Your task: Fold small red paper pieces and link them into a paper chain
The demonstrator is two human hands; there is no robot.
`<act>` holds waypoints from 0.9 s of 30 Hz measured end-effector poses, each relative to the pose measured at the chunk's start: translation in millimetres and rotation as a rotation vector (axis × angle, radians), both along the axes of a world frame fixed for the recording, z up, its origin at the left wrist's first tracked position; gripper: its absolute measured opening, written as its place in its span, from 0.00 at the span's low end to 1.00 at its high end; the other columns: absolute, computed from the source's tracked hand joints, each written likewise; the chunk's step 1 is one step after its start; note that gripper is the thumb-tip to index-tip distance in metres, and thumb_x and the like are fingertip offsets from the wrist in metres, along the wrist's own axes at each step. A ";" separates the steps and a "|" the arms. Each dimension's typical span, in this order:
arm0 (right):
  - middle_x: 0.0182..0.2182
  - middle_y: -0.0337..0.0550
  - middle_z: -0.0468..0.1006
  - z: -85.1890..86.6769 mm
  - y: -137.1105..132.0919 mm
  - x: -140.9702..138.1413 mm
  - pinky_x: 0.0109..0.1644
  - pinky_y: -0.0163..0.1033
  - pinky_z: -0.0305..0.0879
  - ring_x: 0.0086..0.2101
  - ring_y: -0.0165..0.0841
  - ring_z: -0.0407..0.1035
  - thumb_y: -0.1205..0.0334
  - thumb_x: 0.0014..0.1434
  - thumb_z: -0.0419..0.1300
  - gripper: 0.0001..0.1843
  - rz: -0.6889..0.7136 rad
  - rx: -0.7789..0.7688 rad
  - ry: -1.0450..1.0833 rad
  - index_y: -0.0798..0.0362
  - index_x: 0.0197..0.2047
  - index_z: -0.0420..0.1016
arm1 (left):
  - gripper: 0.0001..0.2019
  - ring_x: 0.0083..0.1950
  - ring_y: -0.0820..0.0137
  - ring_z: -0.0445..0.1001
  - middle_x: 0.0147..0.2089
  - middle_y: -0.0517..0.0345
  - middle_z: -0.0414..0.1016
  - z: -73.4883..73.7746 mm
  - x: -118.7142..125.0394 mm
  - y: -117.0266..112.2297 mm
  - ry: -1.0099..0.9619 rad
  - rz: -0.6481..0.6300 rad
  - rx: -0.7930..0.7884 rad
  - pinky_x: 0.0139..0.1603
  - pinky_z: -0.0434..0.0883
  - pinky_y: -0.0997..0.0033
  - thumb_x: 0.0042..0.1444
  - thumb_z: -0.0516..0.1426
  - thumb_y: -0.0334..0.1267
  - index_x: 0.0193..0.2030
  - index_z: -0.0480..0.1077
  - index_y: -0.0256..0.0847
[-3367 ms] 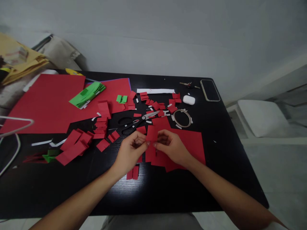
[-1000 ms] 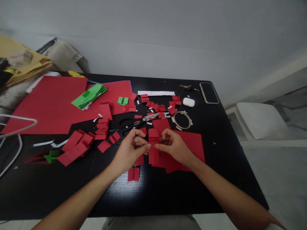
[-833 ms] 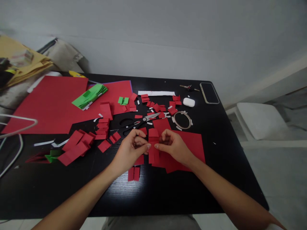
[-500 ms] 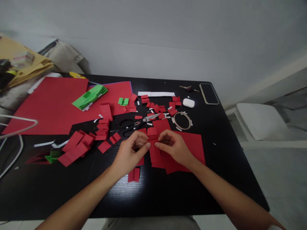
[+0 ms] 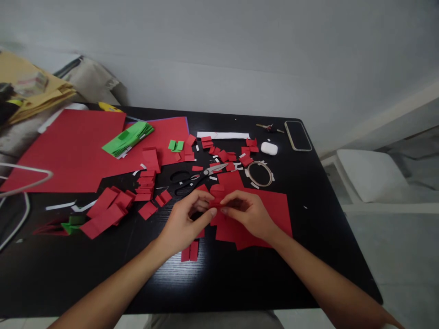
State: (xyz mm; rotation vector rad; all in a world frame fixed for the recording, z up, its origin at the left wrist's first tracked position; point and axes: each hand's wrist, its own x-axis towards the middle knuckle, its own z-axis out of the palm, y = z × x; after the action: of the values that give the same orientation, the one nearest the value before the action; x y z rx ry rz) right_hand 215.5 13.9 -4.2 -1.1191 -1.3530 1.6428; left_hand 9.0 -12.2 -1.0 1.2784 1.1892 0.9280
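Note:
Between my two hands is a small folded piece of red paper (image 5: 216, 199), above a stack of red sheets. My left hand (image 5: 187, 217) pinches its left side with thumb and fingers. On the other side my right hand (image 5: 248, 212) is closed on the same piece. Under my hands lie red paper sheets (image 5: 270, 214), overlapping at angles. Black-handled scissors (image 5: 197, 177) lie just beyond my left hand, blades pointing right. A roll of tape (image 5: 259, 173) rests past my right hand, with white bits around its rim. My fingers partly hide the folded piece.
Small folded red pieces (image 5: 147, 185) lie left of the scissors, near larger red strips (image 5: 106, 214). Green folded paper (image 5: 128, 139) sits on big red sheets (image 5: 68, 155). Farther back are a white strip (image 5: 222, 135), a white case (image 5: 269, 148), keys (image 5: 270, 128) and a phone (image 5: 298, 135).
The red piece between my hands has been bent or folded up, so less of its flat length shows. My right hand's fingers have come slightly closer to the left.

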 end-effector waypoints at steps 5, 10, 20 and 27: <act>0.36 0.41 0.85 0.7 1.3 1.2 0.48 0.44 0.75 0.39 0.37 0.78 0.57 0.57 0.72 0.04 -0.005 0.040 0.000 0.47 0.35 0.85 | 0.08 0.37 0.71 0.76 0.36 0.60 0.78 5.3 -1.7 1.4 -0.013 -0.016 -0.002 0.40 0.72 0.73 0.65 0.61 0.43 0.46 0.75 0.42; 0.37 0.42 0.85 3.6 1.3 2.1 0.51 0.46 0.75 0.41 0.38 0.79 0.59 0.59 0.70 0.03 -0.004 0.038 -0.017 0.47 0.37 0.84 | 0.08 0.38 0.70 0.76 0.37 0.59 0.80 6.8 -2.2 2.0 -0.004 0.000 0.020 0.42 0.73 0.72 0.66 0.60 0.42 0.45 0.78 0.43; 0.39 0.41 0.81 5.3 -6.1 -2.1 0.49 0.43 0.76 0.42 0.36 0.78 0.57 0.59 0.72 0.10 -0.048 0.062 -0.014 0.47 0.42 0.77 | 0.08 0.42 0.68 0.78 0.42 0.56 0.81 4.4 -1.6 -0.2 0.009 0.068 0.112 0.47 0.76 0.69 0.59 0.66 0.36 0.45 0.79 0.42; 0.40 0.41 0.85 5.0 -8.8 -3.1 0.50 0.42 0.79 0.42 0.36 0.81 0.60 0.59 0.72 0.09 -0.068 0.141 0.002 0.47 0.43 0.81 | 0.09 0.42 0.71 0.78 0.41 0.58 0.81 4.8 0.8 0.6 -0.008 0.078 0.167 0.47 0.76 0.72 0.59 0.66 0.34 0.46 0.79 0.43</act>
State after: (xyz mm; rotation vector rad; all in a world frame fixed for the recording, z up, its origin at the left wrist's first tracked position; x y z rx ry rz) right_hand 212.4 5.1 0.8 -1.0678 -1.3917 1.4761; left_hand 9.9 -11.6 3.8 1.3674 1.1815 1.1074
